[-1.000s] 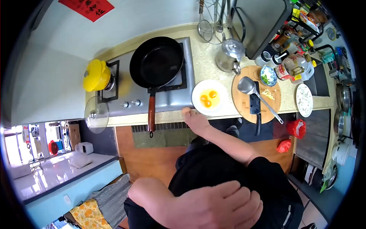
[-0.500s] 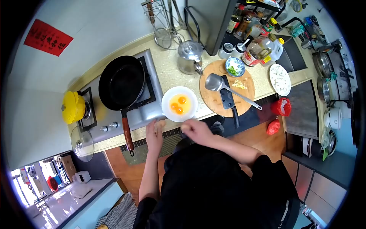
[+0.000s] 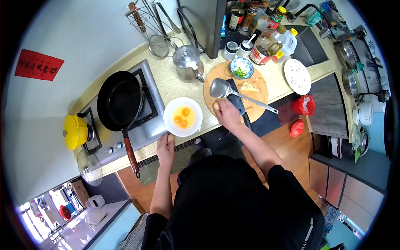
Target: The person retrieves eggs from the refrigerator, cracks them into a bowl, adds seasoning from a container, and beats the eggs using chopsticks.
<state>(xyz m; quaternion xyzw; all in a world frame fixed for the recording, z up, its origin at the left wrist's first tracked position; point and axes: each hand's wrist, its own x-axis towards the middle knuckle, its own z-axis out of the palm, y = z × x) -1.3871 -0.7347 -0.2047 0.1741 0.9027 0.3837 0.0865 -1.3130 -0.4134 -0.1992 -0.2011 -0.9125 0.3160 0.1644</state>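
A white bowl [image 3: 168, 124] with three raw egg yolks [image 3: 182, 118] sits on the counter beside the stove. My left hand [image 3: 166, 151] is closed around a brown egg [image 3: 171, 137] at the counter's front edge, just left of the bowl. To the right, my right hand [image 3: 228, 114] is closed on another brown egg [image 3: 216, 106] at the near-left part of the round cutting board [image 3: 211, 78]. Whether either egg is whole or cracked cannot be made out. A metal spatula [image 3: 221, 88] lies across a dark cleaver [image 3: 236, 103] on the board, close to my right hand.
A black frying pan [image 3: 118, 100] rests on the stove, its handle reaching past the front edge. Behind the bowl stands a metal-and-glass pot [image 3: 187, 62]. Chopped garlic [image 3: 249, 86] and a blue-patterned bowl [image 3: 241, 68] are on the board. A white plate [image 3: 297, 76] stands farther right.
My right hand has moved right and away from me, from near the bowl to the cutting board. My left hand stays near the counter edge with its egg. The view has shifted.
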